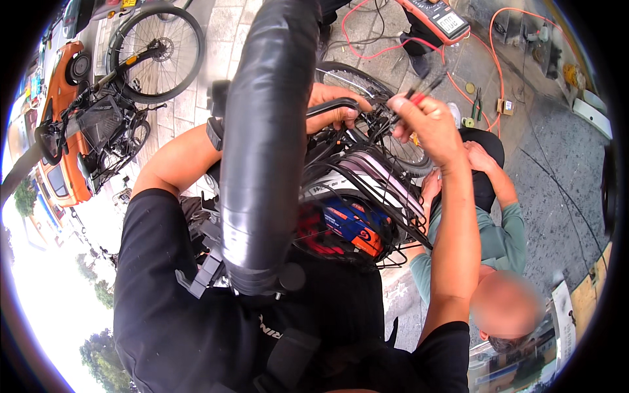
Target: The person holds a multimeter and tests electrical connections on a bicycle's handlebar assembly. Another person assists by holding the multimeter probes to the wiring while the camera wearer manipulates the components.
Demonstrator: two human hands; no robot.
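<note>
Pavement (364, 56) is seen beyond the right fingers (406, 110), by which red-and-black probes (417, 98) are pinched; a black lever (332, 105) is clasped by the left fingers (342, 116); below both, blue-orange packaging (354, 224) is held in a wire basket (411, 226).

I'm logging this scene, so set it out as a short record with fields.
Left hand: at a black lever; grip unclear
Right hand: pinching a red-and-black tool, blurred
Below hands: black wire basket with a blue-and-orange package
On ground ahead: green-handled pliers
Meter: red, screen lit
Other person: green top, at right
Background left: parked bicycle, orange car
</note>
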